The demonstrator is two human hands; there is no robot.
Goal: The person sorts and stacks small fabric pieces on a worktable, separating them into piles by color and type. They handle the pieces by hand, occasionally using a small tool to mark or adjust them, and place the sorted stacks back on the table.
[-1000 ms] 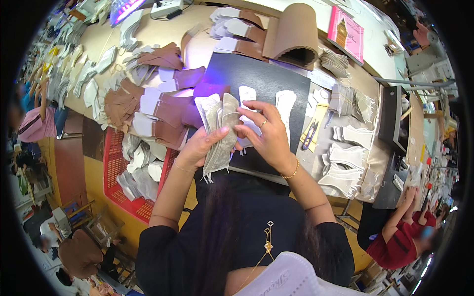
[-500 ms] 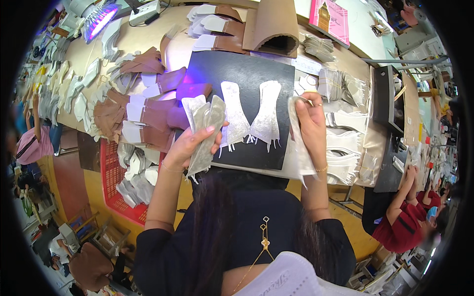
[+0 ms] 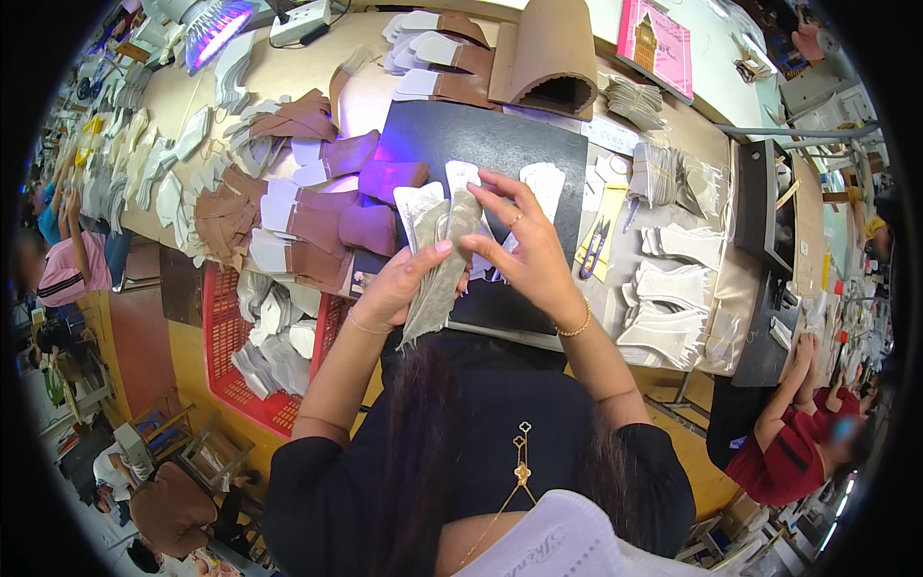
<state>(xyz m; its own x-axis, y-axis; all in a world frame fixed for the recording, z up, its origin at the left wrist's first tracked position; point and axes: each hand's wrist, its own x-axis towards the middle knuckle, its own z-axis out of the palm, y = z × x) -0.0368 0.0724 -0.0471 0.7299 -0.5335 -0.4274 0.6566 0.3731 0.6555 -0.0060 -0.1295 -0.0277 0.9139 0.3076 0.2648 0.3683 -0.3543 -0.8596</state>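
Observation:
My left hand (image 3: 396,287) is closed around a small stack of grey-white leather-like cut pieces (image 3: 430,300) with frayed lower edges. From the right, my right hand (image 3: 540,258) reaches over, its thumb and fingertips gripping the edge of the front piece. Beneath them lies a black mat (image 3: 461,133). On it, a white cut piece (image 3: 545,185) shows behind my right hand, partly covered. Another piece on the mat is mostly hidden by my hands.
Brown and white pieces (image 3: 315,223) lie left of the mat, above a red basket (image 3: 219,337). Thread snips (image 3: 594,248) rest on a yellow strip at right, beside white stacks (image 3: 668,293). Behind are a brown curved block (image 3: 553,53) and a lamp (image 3: 213,37).
My right hand has moved left with its piece to the stack in my left hand. The snips, hidden before, now show. The view has shifted slightly.

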